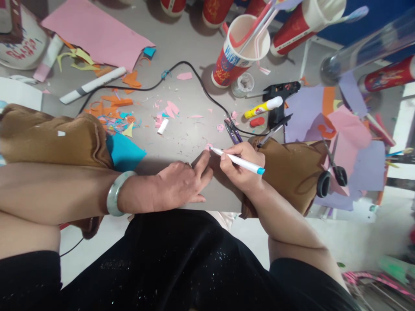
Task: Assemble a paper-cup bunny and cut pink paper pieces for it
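My right hand (244, 166) is closed round a white felt-tip pen (241, 161) with a blue end. The pen's tip meets a tiny piece of pink paper (209, 147) on the grey table (191, 134). My left hand (177, 183) lies flat, fingers stretched out, its index fingertip pressing at the edge of that pink piece. Just beyond my right hand are small purple-handled scissors or pliers (232, 131), whose exact kind I cannot make out. A blue sheet of paper (125, 152) sticks out beyond my left forearm.
Brown cushions (55, 136) lie under both forearms. A black cable (201, 82) crosses the table to a black glue gun (277, 106). A paper cup (231, 62) holds straws. Black-handled scissors (333, 175) rest at the right; paper scraps (116, 116) lie left.
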The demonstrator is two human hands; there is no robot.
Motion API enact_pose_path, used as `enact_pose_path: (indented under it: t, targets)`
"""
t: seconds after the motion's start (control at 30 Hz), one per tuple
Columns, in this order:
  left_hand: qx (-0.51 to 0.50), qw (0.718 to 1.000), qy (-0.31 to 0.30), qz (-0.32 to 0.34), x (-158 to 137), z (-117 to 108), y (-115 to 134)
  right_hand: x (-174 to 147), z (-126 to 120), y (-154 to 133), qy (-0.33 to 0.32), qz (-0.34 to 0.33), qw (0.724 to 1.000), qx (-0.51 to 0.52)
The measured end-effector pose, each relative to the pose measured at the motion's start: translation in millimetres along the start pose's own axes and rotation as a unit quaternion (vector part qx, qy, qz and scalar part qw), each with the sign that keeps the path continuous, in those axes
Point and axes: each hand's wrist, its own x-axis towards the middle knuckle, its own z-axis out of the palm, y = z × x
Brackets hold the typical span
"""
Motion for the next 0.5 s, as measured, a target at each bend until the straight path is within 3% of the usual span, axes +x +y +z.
enact_pose_path:
  t: [0.5]
  targets:
    - [-0.015, 1.000, -0.012, -0.001, 0.2, -1.3, 0.1, 1.5, -0.4, -2.5, 0.008, -0.002, 1.000, 0.024]
